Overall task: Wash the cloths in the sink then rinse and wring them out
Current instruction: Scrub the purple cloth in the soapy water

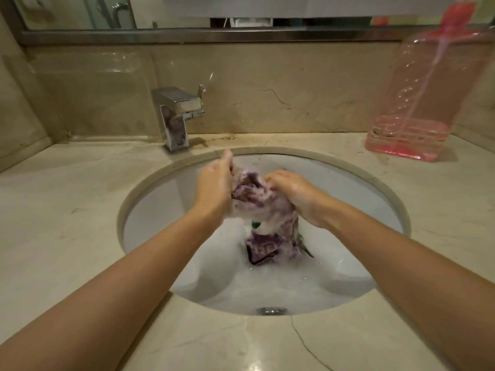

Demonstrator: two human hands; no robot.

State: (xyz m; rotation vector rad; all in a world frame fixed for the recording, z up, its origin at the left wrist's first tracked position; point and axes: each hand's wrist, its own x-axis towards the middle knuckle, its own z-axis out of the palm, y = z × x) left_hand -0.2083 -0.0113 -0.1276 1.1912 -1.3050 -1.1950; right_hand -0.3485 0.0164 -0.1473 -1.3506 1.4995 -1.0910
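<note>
**Washing stage: soapy cloth held over basin**

The left hand [214, 188] and right hand [294, 194] both have their fingers curled into the upper part of a purple-and-white patterned cloth [263, 210], soaked and coated in suds, bunching it between them above the water. Its lower end hangs down and touches the foamy water in the round white ceramic sink [150, 204]. A sliver of green fabric [255, 224] shows beside it, apparently a second cloth; most of it is hidden.

Handling judgement: the cloth is limp, heavy with water and slippery with soap. A full-fisted hold on gathered folds should serve better than a fingertip pinch; for wringing, take each end.

A square chrome faucet [178, 116] stands behind the rim on the glossy, veined beige marble counter [67, 210]. A translucent pink plastic bottle [426, 97] stands at the far right.
</note>
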